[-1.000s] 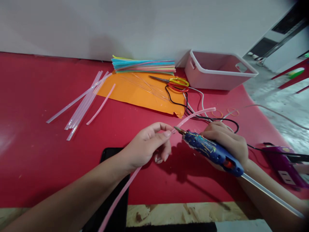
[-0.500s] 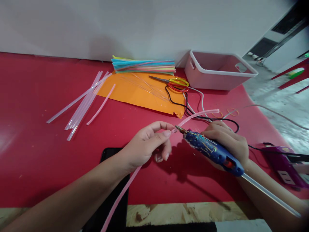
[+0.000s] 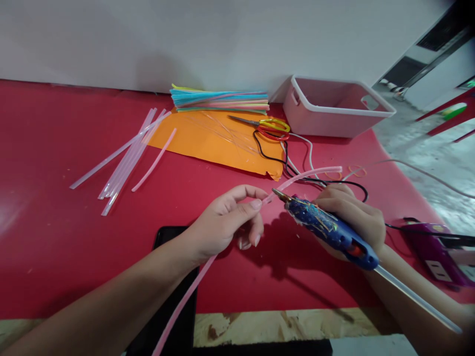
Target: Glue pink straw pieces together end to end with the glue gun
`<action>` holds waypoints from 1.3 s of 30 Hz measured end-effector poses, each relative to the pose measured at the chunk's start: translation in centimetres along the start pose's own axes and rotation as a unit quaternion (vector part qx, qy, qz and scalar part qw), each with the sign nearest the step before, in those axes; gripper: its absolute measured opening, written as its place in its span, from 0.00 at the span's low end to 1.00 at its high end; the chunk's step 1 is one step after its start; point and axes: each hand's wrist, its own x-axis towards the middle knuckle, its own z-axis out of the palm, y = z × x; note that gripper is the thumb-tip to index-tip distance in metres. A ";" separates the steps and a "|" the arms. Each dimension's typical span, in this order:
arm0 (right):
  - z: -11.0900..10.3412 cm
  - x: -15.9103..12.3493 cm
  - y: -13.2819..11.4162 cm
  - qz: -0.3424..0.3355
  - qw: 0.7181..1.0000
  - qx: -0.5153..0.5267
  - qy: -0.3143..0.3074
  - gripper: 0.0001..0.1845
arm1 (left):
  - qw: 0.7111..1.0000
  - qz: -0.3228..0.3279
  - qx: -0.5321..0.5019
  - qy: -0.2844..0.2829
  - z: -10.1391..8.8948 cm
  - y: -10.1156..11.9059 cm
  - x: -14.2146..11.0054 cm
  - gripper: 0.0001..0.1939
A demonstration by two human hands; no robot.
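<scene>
Between thumb and index finger, my left hand (image 3: 233, 217) pinches a long pink pipe cleaner (image 3: 185, 299), which runs under the wrist toward the bottom edge. Beyond the fingertips a pink length curves up to the right; whether it is the same piece or a second one, I cannot tell. My right hand (image 3: 352, 217) is wrapped round a blue hot glue gun (image 3: 322, 225), smeared with dried glue. A clear glue stick (image 3: 419, 299) juts from its rear. The metal nozzle is beside the pink stem, just right of my left fingertips.
Several glue sticks (image 3: 128, 163) and a short pink pipe cleaner (image 3: 154, 160) lie left. Behind are an orange envelope (image 3: 208, 143), colourful pipe cleaners (image 3: 218, 100), scissors (image 3: 272, 127) and a pink bin (image 3: 322, 118). A phone (image 3: 170, 296) lies under my left arm; a purple power strip (image 3: 434, 252) sits right.
My right hand has drawn the glue gun slightly to the right, its nozzle shifting a little away from my left fingertips. The left hand keeps its pinch.
</scene>
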 end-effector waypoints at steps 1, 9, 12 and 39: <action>0.0 0.0 0.0 0.000 1.000 0.002 0.000 0.10 | 1.000 -0.001 0.002 -0.001 0.0 0.0 0.0 0.06; 0.0 0.3 0.0 -0.021 1.000 -0.005 -0.014 0.08 | 1.000 0.002 0.004 0.014 0.2 0.1 0.1 0.09; 0.0 0.2 0.1 -0.014 1.000 -0.006 -0.012 0.08 | 1.000 0.008 0.002 0.010 0.1 0.0 0.1 0.09; 0.0 -0.2 0.2 0.000 1.000 -0.002 0.003 0.10 | 1.000 0.007 -0.001 0.014 0.1 0.3 0.0 0.05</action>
